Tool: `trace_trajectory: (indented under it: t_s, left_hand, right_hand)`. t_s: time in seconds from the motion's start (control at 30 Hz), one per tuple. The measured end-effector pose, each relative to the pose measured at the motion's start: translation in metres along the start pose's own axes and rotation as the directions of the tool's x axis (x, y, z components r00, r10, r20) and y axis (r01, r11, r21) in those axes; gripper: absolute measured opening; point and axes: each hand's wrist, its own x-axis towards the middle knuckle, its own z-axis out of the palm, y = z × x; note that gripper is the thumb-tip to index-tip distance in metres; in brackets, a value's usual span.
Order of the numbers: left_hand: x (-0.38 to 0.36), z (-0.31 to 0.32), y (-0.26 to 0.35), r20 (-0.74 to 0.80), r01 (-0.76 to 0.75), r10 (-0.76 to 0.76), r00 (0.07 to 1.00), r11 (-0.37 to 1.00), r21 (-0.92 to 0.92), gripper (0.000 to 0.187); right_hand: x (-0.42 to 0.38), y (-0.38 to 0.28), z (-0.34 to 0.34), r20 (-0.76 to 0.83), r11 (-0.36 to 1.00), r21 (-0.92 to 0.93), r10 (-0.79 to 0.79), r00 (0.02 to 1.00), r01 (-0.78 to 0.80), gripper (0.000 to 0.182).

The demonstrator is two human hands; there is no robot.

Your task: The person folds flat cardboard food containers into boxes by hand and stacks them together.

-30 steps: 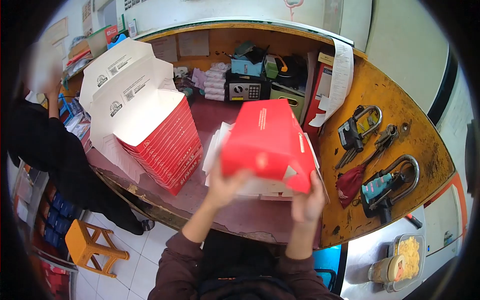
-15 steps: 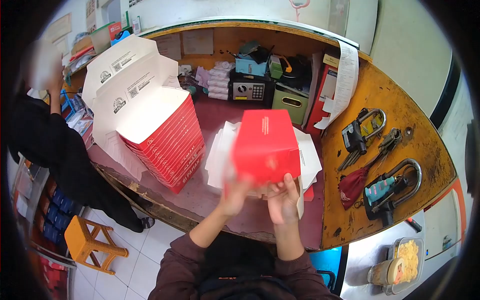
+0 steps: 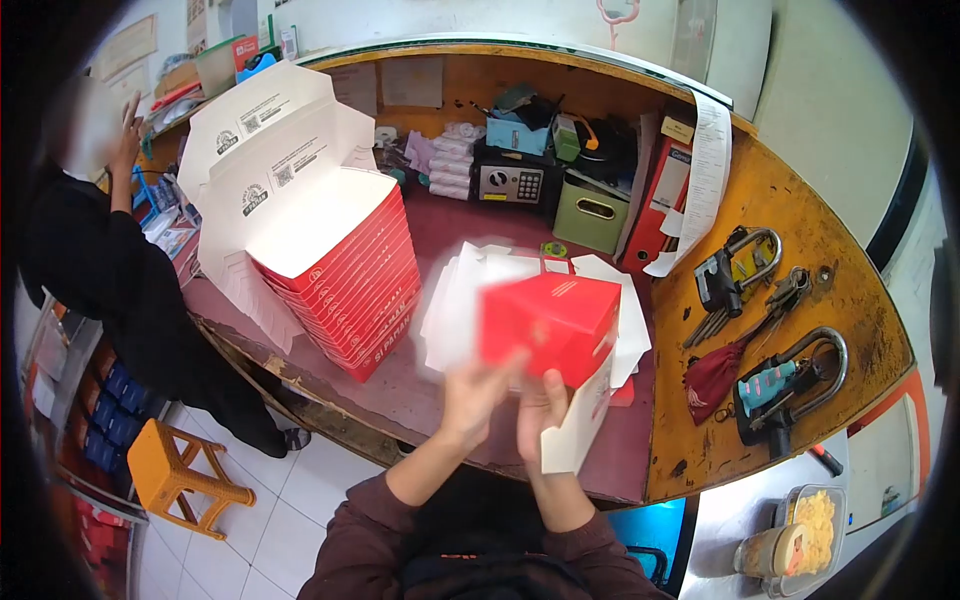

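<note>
A red box (image 3: 560,318) with white flaps is held above the desk, its left side smeared by motion. My left hand (image 3: 478,395) is at its lower left, fingers against the red card. My right hand (image 3: 541,412) grips the lower edge, beside a pale flap (image 3: 575,430) that hangs down to the right. Behind and beneath the box lie white card pieces (image 3: 455,310). To the left stands a tall stack of nested red boxes (image 3: 365,290) with their white printed lids raised.
A person in black (image 3: 120,270) stands at the left by an orange stool (image 3: 180,480). Along the desk's back are a small safe (image 3: 510,184), a green box (image 3: 590,215) and a red binder (image 3: 660,200). Locks (image 3: 790,385) and keys lie on the right ledge.
The held box has turned and tilted, and its pale flap now swings out at the lower right. My right hand has moved slightly left. The view has shifted a little.
</note>
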Motion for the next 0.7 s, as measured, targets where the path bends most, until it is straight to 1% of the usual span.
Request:
trace_trajectory:
  t_s: [0.03,0.07,0.1,0.13,0.17,0.2,0.23,0.27,0.3,0.33,0.37,0.4,0.43,0.47,0.5,0.53,0.6,0.63,0.67,0.7]
  left_hand:
    - [0.003,-0.011,0.01,0.185,0.027,-0.095,0.978,0.941,0.337,0.018]
    - [0.004,-0.023,0.019,0.319,-0.016,-0.243,0.916,0.773,0.634,0.021]
    - [0.004,-0.035,0.027,0.449,-0.239,-0.268,0.852,0.565,0.79,0.029]
    - [0.0,-0.031,0.038,0.447,-0.24,-0.264,0.854,0.563,0.791,0.029]
    - [-0.009,-0.023,0.057,0.472,-0.466,0.069,0.879,0.336,0.819,0.036]
    - [-0.012,-0.02,0.07,0.52,-0.573,0.378,0.766,0.033,0.819,0.044]
    - [-0.006,-0.014,0.071,0.5,-0.615,0.499,0.707,0.086,0.784,0.053]
    - [0.002,-0.014,0.071,0.488,-0.602,0.506,0.711,0.081,0.794,0.053]
    - [0.014,-0.02,0.067,0.473,-0.589,0.413,0.778,0.222,0.777,0.05]
    - [0.027,-0.03,0.06,0.464,-0.556,0.313,0.828,0.358,0.75,0.047]
    - [0.05,-0.053,0.038,0.529,-0.682,0.435,0.729,0.394,0.616,0.038]
    - [0.045,-0.048,0.053,0.46,-0.543,0.306,0.834,0.601,0.586,0.03]
    - [0.039,-0.044,0.068,0.375,-0.359,0.166,0.912,0.765,0.534,0.024]
    - [0.025,-0.033,0.085,0.218,0.128,-0.175,0.96,0.968,0.216,0.022]
    - [0.03,-0.039,0.084,0.133,0.108,-0.123,0.984,0.988,0.111,0.026]
    - [0.033,-0.053,0.082,0.261,0.013,-0.042,0.964,0.993,0.113,0.044]
    - [0.018,-0.062,0.113,0.272,-0.188,0.121,0.955,0.954,0.235,0.043]
    - [0.013,-0.074,0.13,0.332,-0.427,0.296,0.896,0.781,0.456,0.042]
    - [0.009,-0.087,0.146,0.433,-0.604,0.424,0.795,0.501,0.62,0.041]
    - [0.008,-0.096,0.161,0.415,-0.586,0.534,0.737,0.198,0.786,0.039]
  right_hand:
    - [0.009,-0.009,-0.017,0.037,0.883,-0.469,0.007,0.999,0.011,0.048]
    - [0.016,-0.007,-0.022,0.006,0.931,-0.364,0.044,0.999,-0.038,0.044]
    - [0.024,-0.006,-0.028,-0.024,0.964,-0.252,0.08,0.996,-0.084,0.041]
    - [0.033,-0.013,-0.02,0.03,0.965,-0.234,0.129,0.991,-0.118,0.041]
    - [0.038,-0.014,-0.025,0.209,0.876,-0.478,0.035,0.977,0.07,0.036]
    - [0.044,-0.011,-0.03,0.322,0.778,-0.598,0.012,0.947,0.193,0.037]
    - [0.046,-0.001,-0.037,0.439,0.636,-0.688,-0.018,0.898,0.349,0.038]
    - [0.044,0.014,-0.047,0.543,0.471,-0.731,-0.036,0.839,0.494,0.04]
    - [0.044,0.028,-0.056,0.633,0.323,-0.726,-0.032,0.774,0.607,0.041]
    - [0.047,0.011,-0.03,0.637,0.385,-0.748,0.188,0.747,0.54,0.041]
    - [0.051,-0.006,-0.003,0.61,0.413,-0.786,0.399,0.684,0.46,0.042]
    - [0.049,-0.024,0.043,0.619,0.244,-0.775,0.483,0.619,0.584,0.041]
    - [0.043,-0.029,0.06,0.643,0.066,-0.706,0.479,0.598,0.705,0.034]
    - [0.039,-0.029,0.07,0.663,-0.116,-0.603,0.478,0.576,0.789,0.028]
    - [0.04,-0.024,0.075,0.69,-0.223,-0.458,0.52,0.503,0.86,0.02]
    - [0.045,-0.022,0.084,0.693,-0.213,-0.454,0.526,0.493,0.865,0.02]
    - [0.058,-0.023,0.114,0.782,-0.108,-0.225,0.573,0.246,0.968,0.018]
    - [0.066,-0.021,0.132,0.811,0.013,-0.206,0.561,0.164,0.978,0.02]
    - [0.075,-0.018,0.15,0.838,0.13,-0.185,0.538,0.088,0.974,0.022]
    - [0.083,-0.012,0.168,0.832,0.221,-0.197,0.553,0.044,0.955,0.022]
